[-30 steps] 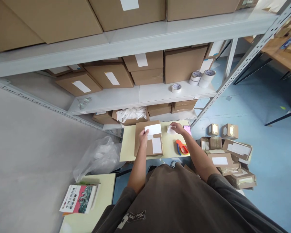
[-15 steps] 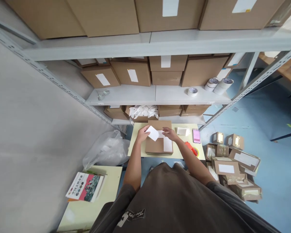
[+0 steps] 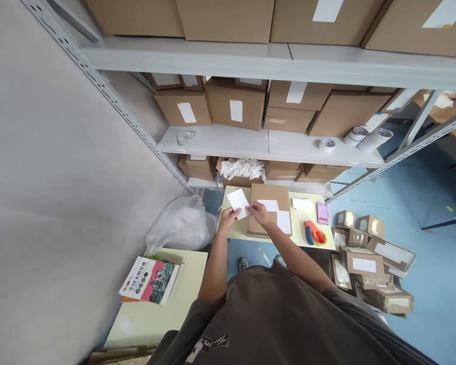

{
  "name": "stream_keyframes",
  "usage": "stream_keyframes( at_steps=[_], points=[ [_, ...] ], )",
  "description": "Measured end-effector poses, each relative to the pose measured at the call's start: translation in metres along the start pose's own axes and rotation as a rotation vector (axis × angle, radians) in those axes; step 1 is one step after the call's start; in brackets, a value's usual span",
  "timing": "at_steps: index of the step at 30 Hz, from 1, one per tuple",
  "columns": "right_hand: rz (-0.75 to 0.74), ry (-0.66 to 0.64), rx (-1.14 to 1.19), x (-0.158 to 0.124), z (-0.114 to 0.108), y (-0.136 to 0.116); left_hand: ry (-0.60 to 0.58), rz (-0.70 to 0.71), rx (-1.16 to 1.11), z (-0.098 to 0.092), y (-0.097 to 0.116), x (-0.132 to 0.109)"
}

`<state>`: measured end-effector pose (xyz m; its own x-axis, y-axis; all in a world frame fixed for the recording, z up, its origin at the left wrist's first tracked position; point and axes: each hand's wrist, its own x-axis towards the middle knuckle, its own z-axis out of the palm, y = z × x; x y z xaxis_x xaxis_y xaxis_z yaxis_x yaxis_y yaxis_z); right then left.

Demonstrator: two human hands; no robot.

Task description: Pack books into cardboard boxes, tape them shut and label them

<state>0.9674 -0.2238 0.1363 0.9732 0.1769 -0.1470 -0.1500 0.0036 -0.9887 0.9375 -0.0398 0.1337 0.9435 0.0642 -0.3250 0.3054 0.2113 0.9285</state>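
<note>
The white card [image 3: 237, 203] was held up between both hands, just left of a flat cardboard mailer [image 3: 269, 193] on a pale yellow table [image 3: 306, 225]. Its long axis ran far-left to near-right. The left hand [image 3: 227, 220] was clenched on the card's near-left edge, and the right hand [image 3: 259, 213] pinched its right side, fingers reaching in from the right. An orange tape dispenser [image 3: 313, 232] sat further right.
</note>
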Motion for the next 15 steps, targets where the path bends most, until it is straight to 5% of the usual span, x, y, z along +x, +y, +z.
stream_keyframes(
  at_steps=[6, 15],
  points=[
    [0.12, 0.006, 0.096, -0.045, -0.031, -0.012, -0.024, 0.095, 0.029, 0.016, 0.008, 0.007],
    [0.075, 0.122, 0.152, -0.094, -0.084, -0.026, -0.202, 0.112, 0.104, 0.075, 0.022, 0.003]
  ],
)
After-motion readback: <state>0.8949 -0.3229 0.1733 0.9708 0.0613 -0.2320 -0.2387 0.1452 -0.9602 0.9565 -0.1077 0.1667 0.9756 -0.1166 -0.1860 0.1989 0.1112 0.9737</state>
